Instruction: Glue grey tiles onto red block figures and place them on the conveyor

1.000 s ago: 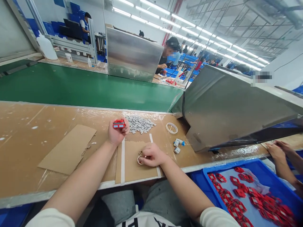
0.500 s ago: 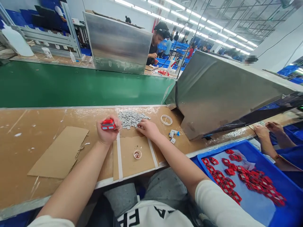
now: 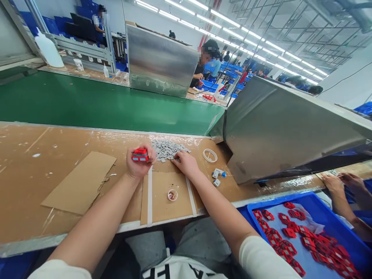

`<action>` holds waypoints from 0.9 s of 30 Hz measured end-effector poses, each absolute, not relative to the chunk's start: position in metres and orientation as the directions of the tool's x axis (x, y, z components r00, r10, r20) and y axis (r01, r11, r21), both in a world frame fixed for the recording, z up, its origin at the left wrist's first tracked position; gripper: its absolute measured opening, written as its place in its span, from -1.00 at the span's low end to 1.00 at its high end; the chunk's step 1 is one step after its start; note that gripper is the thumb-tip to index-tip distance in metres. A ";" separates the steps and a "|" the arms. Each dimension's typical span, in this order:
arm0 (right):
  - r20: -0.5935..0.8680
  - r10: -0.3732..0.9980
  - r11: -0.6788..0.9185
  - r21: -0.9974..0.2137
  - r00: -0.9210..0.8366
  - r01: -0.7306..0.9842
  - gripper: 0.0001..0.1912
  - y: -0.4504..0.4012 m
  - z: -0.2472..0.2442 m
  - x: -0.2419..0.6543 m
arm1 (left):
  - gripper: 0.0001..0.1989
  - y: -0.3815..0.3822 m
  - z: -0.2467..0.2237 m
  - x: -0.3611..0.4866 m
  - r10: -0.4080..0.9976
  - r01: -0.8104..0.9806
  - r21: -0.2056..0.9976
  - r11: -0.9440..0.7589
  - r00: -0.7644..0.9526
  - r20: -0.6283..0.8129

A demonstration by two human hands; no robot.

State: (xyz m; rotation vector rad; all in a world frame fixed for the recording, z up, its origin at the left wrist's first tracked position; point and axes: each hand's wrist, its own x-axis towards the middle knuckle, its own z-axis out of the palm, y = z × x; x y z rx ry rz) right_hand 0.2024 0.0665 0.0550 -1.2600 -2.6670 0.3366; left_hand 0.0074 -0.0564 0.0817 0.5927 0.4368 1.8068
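My left hand (image 3: pixel 135 169) is wrapped round a small red toy vehicle (image 3: pixel 140 155) with light blue-grey windows, held above the table. To its right lies a heap of small flat grey pieces (image 3: pixel 167 148). At the heap's near right edge, the fingers of my right hand (image 3: pixel 186 163) are bent together and pointed down. Whatever may be between those fingertips is hidden or too small to make out. A small clear cup (image 3: pixel 172 195) with a reddish-brown content stands on a cardboard sheet (image 3: pixel 161 182) in front of me.
A white tape ring (image 3: pixel 209 155) and a few white and blue parts (image 3: pixel 216 177) lie to the right. A blue bin (image 3: pixel 252 209) holds many red pieces (image 3: pixel 316 242). Metal panels (image 3: pixel 290 131) and a green belt (image 3: pixel 101 106) border the table. A co-worker's hands (image 3: pixel 334 184) are at far right.
My view has shifted a little, so the scene sits lower and further right. Both hands keep nearly the same pose, the left still round the red toy vehicle, the right at the heap.
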 end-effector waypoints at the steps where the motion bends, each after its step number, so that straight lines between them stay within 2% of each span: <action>1: 0.048 0.772 0.619 -0.285 -0.634 0.732 -0.84 0.068 0.055 0.202 | -0.47 -0.056 0.081 0.008 0.954 -0.769 0.566 -0.299 -0.232 0.189; 6: 0.024 0.748 0.631 -0.338 -0.664 0.698 -0.89 0.072 0.056 0.200 | -0.54 -0.057 0.081 0.010 0.952 -0.759 0.583 -0.290 -0.169 0.254; 11: 0.071 0.751 0.627 -0.390 -0.656 0.675 -0.89 0.070 0.051 0.206 | -0.54 -0.058 0.083 0.009 0.963 -0.765 0.590 -0.258 -0.156 0.219; 13: 0.162 0.736 0.639 -0.484 -0.657 0.597 -0.88 0.069 0.047 0.209 | -0.55 -0.058 0.082 0.009 0.962 -0.760 0.593 -0.265 -0.163 0.220; 16: 0.283 0.735 0.600 -0.694 -0.616 0.397 -0.80 0.066 0.040 0.210 | -0.56 -0.057 0.080 0.009 0.962 -0.746 0.614 -0.258 -0.143 0.231; 18: 0.273 0.775 0.476 -0.845 -0.570 0.242 -0.71 0.064 0.036 0.207 | -0.58 -0.056 0.078 0.010 0.964 -0.741 0.624 -0.247 -0.123 0.235; 20: 0.232 0.808 0.335 -0.937 -0.542 0.098 -0.62 0.062 0.034 0.203 | -0.59 -0.056 0.076 0.011 0.966 -0.739 0.632 -0.235 -0.106 0.235; 23: 0.223 0.821 0.244 -0.969 -0.526 -0.031 -0.57 0.061 0.032 0.198 | -0.60 -0.054 0.074 0.012 0.971 -0.740 0.638 -0.213 -0.086 0.225; 27: 0.247 0.821 0.248 -0.966 -0.514 -0.069 -0.57 0.064 0.033 0.197 | -0.61 -0.048 0.069 0.014 0.991 -0.727 0.675 -0.125 -0.052 0.127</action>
